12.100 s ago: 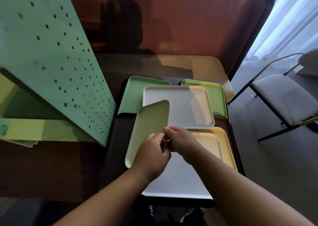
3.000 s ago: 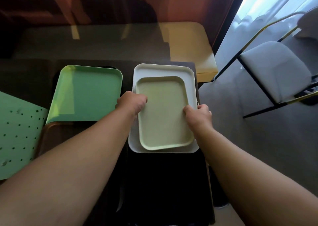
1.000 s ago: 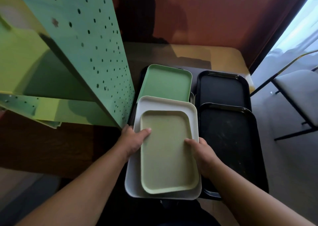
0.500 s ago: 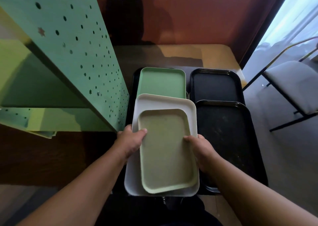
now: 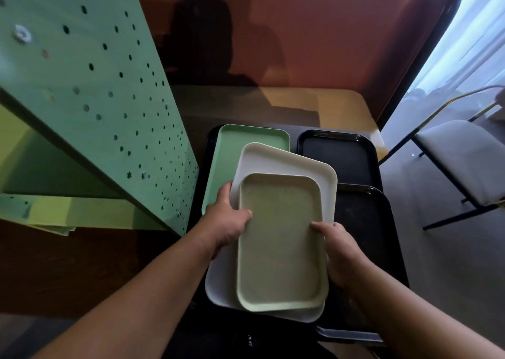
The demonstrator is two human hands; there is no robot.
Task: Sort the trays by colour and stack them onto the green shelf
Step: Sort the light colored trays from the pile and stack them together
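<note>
Right now I have my left hand [image 5: 228, 223] and right hand [image 5: 337, 246] each clamped on a side of the white tray [image 5: 287, 164], with the pale green tray [image 5: 278, 241] nested in it, raised above the black trays [image 5: 337, 155] on the worktop. I judge this the carrying step; next I must swing the pair left onto the green shelf [image 5: 82, 85], keeping it level so the top tray stays put.

Both bare forearms extended forward from the lower edge of view. The left hand [image 5: 228, 223] was curled, thumb lying on top and fingers hidden beneath. The right hand [image 5: 337, 249] was likewise closed in a grip, its thumb pointing inward toward the left.
</note>
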